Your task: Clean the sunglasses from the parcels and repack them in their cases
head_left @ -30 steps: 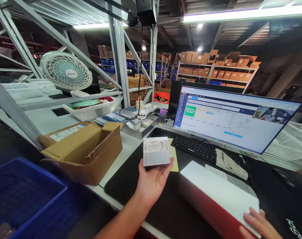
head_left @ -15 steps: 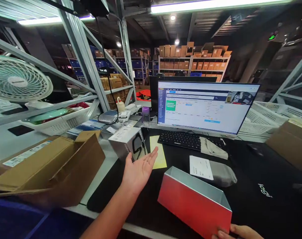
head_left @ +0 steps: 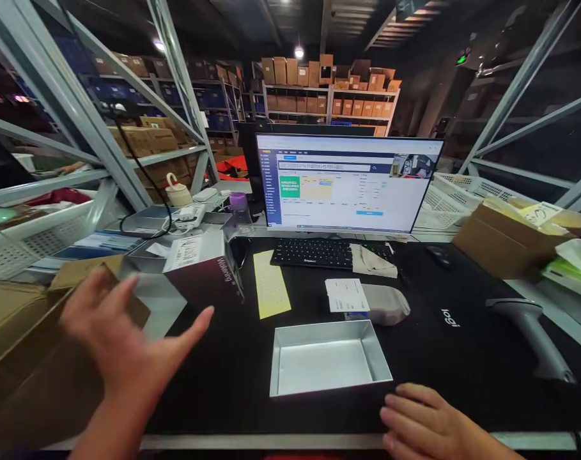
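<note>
An open-topped box tray (head_left: 326, 361) with a silver inside lies on the black desk mat (head_left: 223, 396). My right hand (head_left: 427, 421) rests at its lower right corner, fingers extended and close together, holding nothing. My left hand (head_left: 137, 351) is raised on the left, blurred, with thumb and fingers spread and nothing in it. It is in front of an open brown carton (head_left: 22, 313). A dark printed box (head_left: 208, 278) with a white label stands beyond it. Behind the tray lie a white card (head_left: 346, 296) and a grey pouch (head_left: 388, 305).
A yellow sheet (head_left: 271, 284), keyboard (head_left: 314, 253) and folded cloth (head_left: 374, 260) lie before the monitor (head_left: 348, 185). To the right are a mouse (head_left: 438, 257), a grey barcode scanner (head_left: 530, 335) and a carton (head_left: 491, 239). A purple-capped bottle (head_left: 240, 207) stands at the back.
The red-sided tray has gone from tilted in my right hand to flat on the mat, released. My left hand has swung left towards the carton. The view has turned right.
</note>
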`<state>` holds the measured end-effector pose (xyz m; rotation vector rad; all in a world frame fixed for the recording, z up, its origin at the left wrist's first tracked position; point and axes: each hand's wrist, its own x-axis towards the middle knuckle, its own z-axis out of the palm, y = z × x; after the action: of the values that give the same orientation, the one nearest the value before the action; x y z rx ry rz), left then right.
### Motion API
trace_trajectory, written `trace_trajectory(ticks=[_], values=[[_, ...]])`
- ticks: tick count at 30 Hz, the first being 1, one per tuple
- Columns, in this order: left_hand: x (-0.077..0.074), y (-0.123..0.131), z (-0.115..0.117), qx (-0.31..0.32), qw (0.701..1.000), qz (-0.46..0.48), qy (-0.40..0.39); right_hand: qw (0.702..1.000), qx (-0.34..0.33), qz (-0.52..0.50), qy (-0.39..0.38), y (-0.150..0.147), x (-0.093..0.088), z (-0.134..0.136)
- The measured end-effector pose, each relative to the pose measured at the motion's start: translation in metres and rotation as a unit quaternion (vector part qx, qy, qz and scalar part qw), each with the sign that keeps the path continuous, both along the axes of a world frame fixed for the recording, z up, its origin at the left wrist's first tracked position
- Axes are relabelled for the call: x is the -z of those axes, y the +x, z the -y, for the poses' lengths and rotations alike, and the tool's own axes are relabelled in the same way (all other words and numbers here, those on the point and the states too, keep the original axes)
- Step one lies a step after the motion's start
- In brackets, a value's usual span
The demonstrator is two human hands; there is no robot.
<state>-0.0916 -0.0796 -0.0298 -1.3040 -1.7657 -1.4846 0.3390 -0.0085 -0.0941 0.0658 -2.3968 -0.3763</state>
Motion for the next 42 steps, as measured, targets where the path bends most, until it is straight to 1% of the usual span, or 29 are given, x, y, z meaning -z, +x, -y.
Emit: trace_trajectory(ticks=[1,3,4,5,6,7,9,10,13,16,20,24,26,28,29,31,33,34,36,39,42], values=[[-0.010,-0.011,-0.008,0.003,0.999,-0.053,-0.005,0.999,0.027,-0.016,-0.010,0.000,-0.004,-0.004],[-0.024,-0.035,-0.026,0.075,0.994,-0.055,-0.053,0.992,0.106,-0.045,-0.052,-0.003,-0.015,-0.017],[-0.026,-0.047,-0.034,0.098,0.991,-0.046,-0.077,0.984,0.149,-0.049,-0.086,-0.008,-0.020,-0.026],[-0.026,-0.059,-0.041,0.127,0.987,-0.026,-0.093,0.973,0.187,-0.046,-0.125,-0.014,-0.026,-0.037],[-0.024,-0.069,-0.048,0.170,0.977,0.000,-0.127,0.962,0.215,-0.036,-0.162,-0.021,-0.030,-0.049],[-0.019,-0.078,-0.053,0.185,0.973,0.010,-0.141,0.953,0.232,-0.019,-0.192,-0.029,-0.034,-0.061],[-0.006,-0.088,-0.059,0.215,0.964,0.038,-0.154,0.945,0.238,0.030,-0.224,-0.043,-0.038,-0.083],[0.001,-0.089,-0.060,0.217,0.963,0.044,-0.151,0.942,0.235,0.057,-0.233,-0.049,-0.038,-0.093],[0.014,-0.081,-0.057,0.214,0.967,0.047,-0.130,0.928,0.228,0.137,-0.260,-0.057,-0.031,-0.114],[0.018,-0.064,-0.046,0.216,0.969,0.033,-0.117,0.911,0.234,0.179,-0.287,-0.056,-0.019,-0.128],[0.021,-0.043,-0.029,0.196,0.977,0.015,-0.077,0.906,0.228,0.179,-0.308,-0.050,-0.005,-0.143],[0.034,-0.028,-0.019,0.170,0.985,0.020,0.000,0.907,0.225,0.187,-0.303,-0.048,-0.001,-0.152],[0.040,-0.022,-0.016,0.170,0.985,0.017,0.029,0.907,0.232,0.201,-0.289,-0.048,-0.001,-0.153],[0.044,-0.017,-0.013,0.188,0.981,0.013,0.050,0.910,0.242,0.204,-0.269,-0.049,0.002,-0.153],[0.045,-0.016,-0.012,0.202,0.977,0.021,0.058,0.912,0.244,0.203,-0.260,-0.049,0.004,-0.154],[0.047,-0.014,-0.011,0.227,0.968,0.070,0.076,0.919,0.242,0.194,-0.244,-0.047,0.011,-0.156],[0.049,-0.014,-0.010,0.239,0.959,0.124,0.090,0.927,0.232,0.186,-0.230,-0.043,0.016,-0.159],[0.050,-0.014,-0.010,0.243,0.956,0.137,0.096,0.930,0.224,0.185,-0.225,-0.041,0.018,-0.160],[0.053,-0.014,-0.010,0.250,0.954,0.132,0.098,0.936,0.207,0.184,-0.217,-0.037,0.019,-0.162],[0.056,-0.013,-0.010,0.253,0.958,0.101,0.094,0.941,0.194,0.176,-0.216,-0.032,0.011,-0.159],[0.054,-0.013,-0.010,0.251,0.961,0.079,0.091,0.938,0.227,0.135,-0.227,-0.030,-0.002,-0.152]])
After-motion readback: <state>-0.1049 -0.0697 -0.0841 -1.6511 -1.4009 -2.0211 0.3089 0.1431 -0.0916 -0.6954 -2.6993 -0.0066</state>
